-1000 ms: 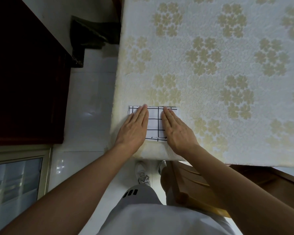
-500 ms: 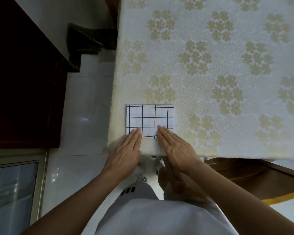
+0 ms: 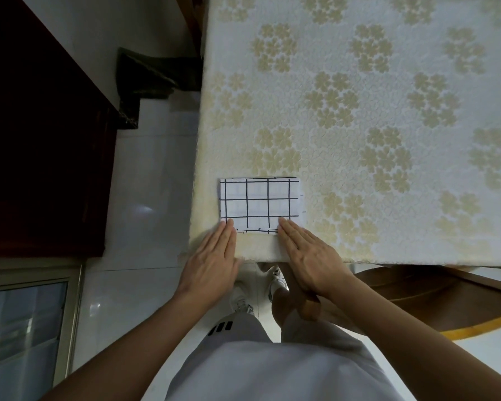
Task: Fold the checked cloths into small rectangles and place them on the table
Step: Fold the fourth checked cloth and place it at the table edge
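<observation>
— Where is the checked cloth (image 3: 259,202)?
— Folded small, lying flat near the left corner of the table (image 3: 388,82), on its flowered cover.
— And the hands?
— The left hand (image 3: 211,267) and right hand (image 3: 310,256) are flat with straight fingers, tips on its near edge, gripping nothing. To the left are a white tiled floor (image 3: 145,183) and a dark cabinet (image 3: 41,169).

The person wears grey black-striped trousers (image 3: 272,371), white trainers (image 3: 276,280).

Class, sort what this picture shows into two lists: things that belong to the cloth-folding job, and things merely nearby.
Belongs to the job: folded checked cloth; table it lies on; left hand and right hand, both flat, fingertips at the cloth's near edge.

Merely nearby: dark cabinet; tiled floor; white shoes.
</observation>
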The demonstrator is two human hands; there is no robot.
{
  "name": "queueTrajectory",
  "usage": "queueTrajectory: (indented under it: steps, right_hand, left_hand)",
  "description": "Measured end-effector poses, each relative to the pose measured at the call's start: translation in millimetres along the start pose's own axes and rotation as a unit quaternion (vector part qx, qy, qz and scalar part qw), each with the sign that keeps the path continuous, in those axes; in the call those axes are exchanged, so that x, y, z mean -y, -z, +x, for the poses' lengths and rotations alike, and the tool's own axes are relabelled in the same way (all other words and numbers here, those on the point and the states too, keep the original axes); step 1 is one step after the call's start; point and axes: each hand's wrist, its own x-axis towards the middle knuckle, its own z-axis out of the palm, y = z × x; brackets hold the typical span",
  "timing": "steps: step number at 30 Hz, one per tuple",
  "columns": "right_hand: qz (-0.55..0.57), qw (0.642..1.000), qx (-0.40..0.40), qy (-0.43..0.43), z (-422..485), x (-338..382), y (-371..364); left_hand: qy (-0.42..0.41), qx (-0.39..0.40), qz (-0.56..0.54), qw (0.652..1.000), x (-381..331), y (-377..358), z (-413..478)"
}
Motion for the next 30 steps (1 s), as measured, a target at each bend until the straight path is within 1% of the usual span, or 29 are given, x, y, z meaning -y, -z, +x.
queueTrajectory:
  steps: [2,5,7,12,16,19,22,30]
  right_hand:
    - [-0.005,1.0,0.018,-0.002,-1.3,-1.6,0.2]
    - [-0.03,0.999,0.016,-0.027,-3.4,-1.2,0.0]
    - [-0.027,0.999,0.012,-0.038,-3.8,-0.2,1.5]
    - [-0.004,1.0,0.009,-0.015,0.2,6.2,11.3]
    - [0.004,1.0,-0.005,-0.018,17.6,6.9,20.8]
    - [0.02,0.998,-0.031,-0.047,39.3,1.8,32.4]
    - [0.009,0.997,0.016,-0.072,56.5,-7.0,42.7]
    - [-0.004,0.994,0.065,-0.083,71.7,-14.8,46.4]
  left_hand:
    - [0.004,-0.001,-0.008,1.0,-2.2,-3.7,1.0]
    - [0.005,0.003,-0.009,1.0,-5.0,-5.8,0.5]
    - [0.0,0.008,-0.008,1.0,-5.4,-4.6,-0.3]
    - [0.005,0.003,-0.012,1.0,-2.5,7.8,6.6]
    - [0.003,-0.021,-0.014,1.0,-0.6,20.4,30.6]
    - [0.008,-0.021,-0.006,1.0,4.2,28.9,57.5]
    - [0.019,0.038,0.019,0.999,8.4,39.0,75.2]
    - [0.015,0.065,0.049,0.997,1.8,38.2,81.7]
